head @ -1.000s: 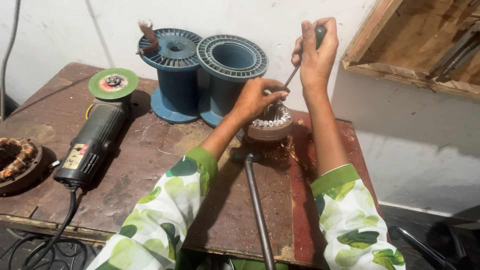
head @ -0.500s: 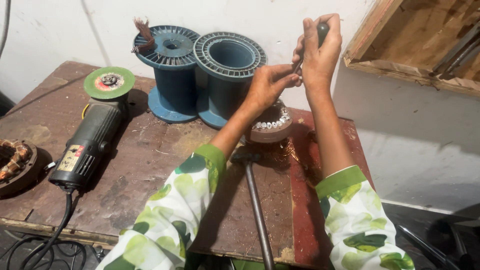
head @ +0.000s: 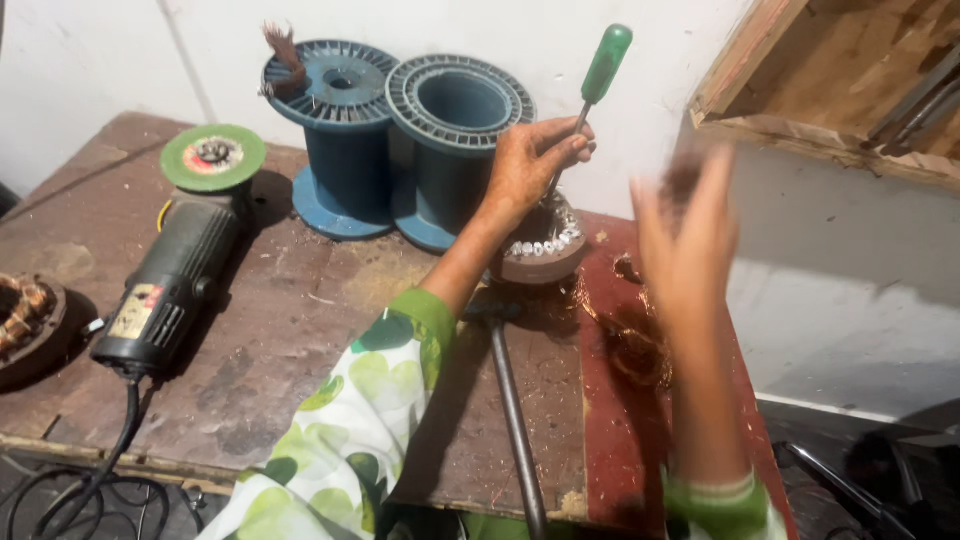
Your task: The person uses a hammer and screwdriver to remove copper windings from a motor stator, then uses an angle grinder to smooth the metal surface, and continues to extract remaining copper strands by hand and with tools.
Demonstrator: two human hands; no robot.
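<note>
Left hand: my left hand (head: 528, 165) sits over the motor stator (head: 540, 243), fingers curled shut around the thin steel shank of the green-handled screwdriver (head: 594, 82), whose tip points down into the stator's bore.
Right hand: my right hand (head: 688, 232) is up in the air to the right of the stator, fingers spread open and holding nothing; it is motion-blurred, so I cannot tell exactly how it is turned.
Stator: stands on the worn wooden workbench (head: 300, 330), near the back edge, just in front of the two blue plastic spools (head: 400, 140); pale winding ends show round its rim.
Hammer: a metal-shafted hammer (head: 510, 400) lies on the bench just in front of the stator, handle running toward me.
Other things: an angle grinder (head: 175, 275) with a green disc lies well to the left, and a second stator (head: 25, 315) sits at the left edge.
Step in hand: I judge this as prying or driving at the windings with the screwdriver set in place.
Next move: it calls for keeping the shank steady and the tip seated while the free hand comes back to the green handle or to the hammer.
</note>
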